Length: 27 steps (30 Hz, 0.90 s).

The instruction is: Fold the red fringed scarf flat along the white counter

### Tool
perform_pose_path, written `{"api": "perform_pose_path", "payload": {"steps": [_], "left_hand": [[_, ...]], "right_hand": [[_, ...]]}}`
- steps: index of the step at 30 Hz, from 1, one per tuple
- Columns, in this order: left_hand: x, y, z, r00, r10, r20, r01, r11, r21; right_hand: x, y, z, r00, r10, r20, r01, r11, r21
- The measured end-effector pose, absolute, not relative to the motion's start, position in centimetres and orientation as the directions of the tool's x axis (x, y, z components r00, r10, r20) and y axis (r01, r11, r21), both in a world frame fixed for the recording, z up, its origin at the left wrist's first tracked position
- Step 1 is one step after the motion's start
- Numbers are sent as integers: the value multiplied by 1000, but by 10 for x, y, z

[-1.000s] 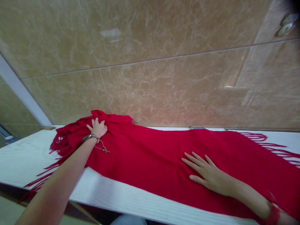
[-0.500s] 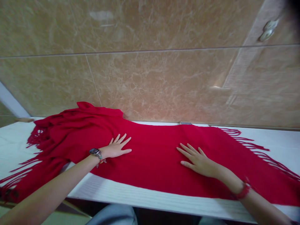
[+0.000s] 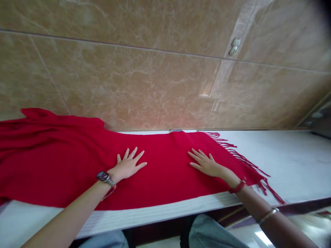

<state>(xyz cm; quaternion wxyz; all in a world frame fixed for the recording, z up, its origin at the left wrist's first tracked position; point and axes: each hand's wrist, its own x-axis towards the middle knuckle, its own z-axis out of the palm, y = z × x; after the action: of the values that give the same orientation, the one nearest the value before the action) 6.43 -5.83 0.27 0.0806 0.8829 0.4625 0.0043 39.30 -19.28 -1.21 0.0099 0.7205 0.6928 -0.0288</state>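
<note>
A long red scarf [image 3: 165,168] with fringed ends lies spread along a white table [image 3: 292,165]. My left hand [image 3: 128,166] rests flat on the scarf near its middle, fingers spread; a watch and a thin bracelet sit on that wrist. My right hand [image 3: 205,163] lies flat on the scarf closer to its right fringed end [image 3: 245,163], fingers apart, with a red band on the wrist. Neither hand grips the cloth. The scarf's left part is bunched and runs out of view.
A tan marble wall [image 3: 155,79] rises right behind the table, with a small metal fitting [image 3: 234,46] on it. The table's front edge [image 3: 155,217] runs just above my knees [image 3: 207,230]. Bare white tabletop extends to the right of the fringe.
My left hand has come from the scarf's far left bunched end to its middle and flattened. My view has swung right, so the right fringe now sits nearer the centre.
</note>
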Motion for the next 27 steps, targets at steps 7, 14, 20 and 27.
{"api": "perform_pose_path", "payload": {"steps": [7, 14, 20, 27], "left_hand": [[57, -46, -5, 539, 839, -74, 838, -526, 144], [78, -56, 2, 543, 836, -78, 839, -536, 91], [107, -99, 8, 754, 652, -77, 656, -751, 73], [108, -99, 1, 748, 658, -83, 663, -745, 70]], "right_hand": [[455, -208, -8, 158, 985, -75, 985, -153, 77], [400, -214, 7, 78, 983, 165, 991, -58, -124], [338, -208, 7, -328, 942, 69, 933, 335, -134], [454, -211, -14, 85, 996, 5, 995, -85, -47]]}}
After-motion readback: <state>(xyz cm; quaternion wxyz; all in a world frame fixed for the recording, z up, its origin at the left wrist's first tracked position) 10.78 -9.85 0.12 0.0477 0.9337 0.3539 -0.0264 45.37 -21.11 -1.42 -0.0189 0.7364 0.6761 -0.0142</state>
